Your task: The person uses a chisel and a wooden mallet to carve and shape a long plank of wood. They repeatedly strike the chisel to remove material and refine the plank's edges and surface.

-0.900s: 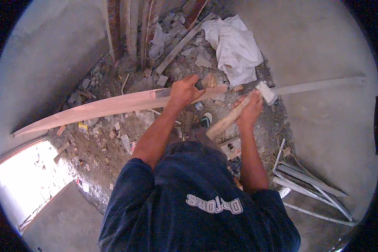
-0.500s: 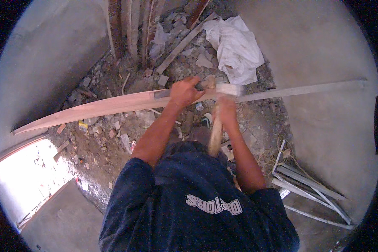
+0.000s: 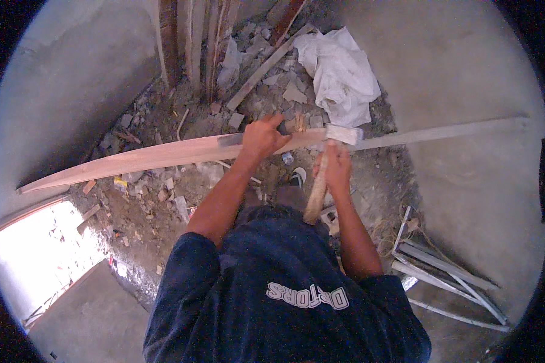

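My left hand (image 3: 263, 139) is closed on a grey flat piece (image 3: 229, 140) lying along the top of a long wooden board (image 3: 133, 158). Most of that piece is under my fingers, and its kind cannot be made out. In my right hand (image 3: 336, 169) is a hammer (image 3: 343, 134), gripped high on its pale wooden handle, close under the head. The hammer head is over the board's right part, to the right of my left hand; whether it touches the wood cannot be told. A small pale wood block (image 3: 300, 123) shows just beyond the board.
A grey beam (image 3: 442, 132) runs on to the right wall. Rubble (image 3: 151, 199) covers the floor. A white sack (image 3: 345, 72) lies at the far side, near upright timbers (image 3: 191, 48). Metal strips (image 3: 448, 272) and cord lie at right; bright light enters at left.
The hammer and my right hand have shifted to the right, and the blurred hammer head is now sharper. My left hand and the grey piece have moved very slightly left.
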A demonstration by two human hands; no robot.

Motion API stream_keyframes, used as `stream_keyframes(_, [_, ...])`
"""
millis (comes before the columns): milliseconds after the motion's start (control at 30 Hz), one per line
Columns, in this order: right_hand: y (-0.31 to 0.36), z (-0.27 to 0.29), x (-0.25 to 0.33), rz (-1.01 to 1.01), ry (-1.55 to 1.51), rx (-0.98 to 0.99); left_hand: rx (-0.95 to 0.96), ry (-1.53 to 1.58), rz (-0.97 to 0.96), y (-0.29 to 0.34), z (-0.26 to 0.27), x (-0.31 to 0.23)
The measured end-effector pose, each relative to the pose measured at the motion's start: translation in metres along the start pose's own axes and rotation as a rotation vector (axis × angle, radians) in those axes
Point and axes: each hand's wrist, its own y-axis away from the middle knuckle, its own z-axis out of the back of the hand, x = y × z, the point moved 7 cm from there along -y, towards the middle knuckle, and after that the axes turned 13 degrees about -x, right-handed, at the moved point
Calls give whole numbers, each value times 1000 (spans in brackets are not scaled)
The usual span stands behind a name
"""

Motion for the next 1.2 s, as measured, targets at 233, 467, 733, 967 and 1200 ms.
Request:
stream_keyframes(233, [-17,63,-5,64,1,-198,-33,137,-156,4,-5,-66])
stream_keyframes(467, [-15,69,-19,6,-68,-196,41,105,-67,-3,-19,-61])
stream_keyframes(733, [-18,74,-5,23,-75,-216,47,103,-49,-4,-30,-43])
stream_keyframes(967, [-56,52,-51,82,200,-125,172,16,-53,-5,-48,-46])
stream_keyframes(1200, [-43,53,-18,-197,-345,-234,158,-9,-39,-3,-48,-35])
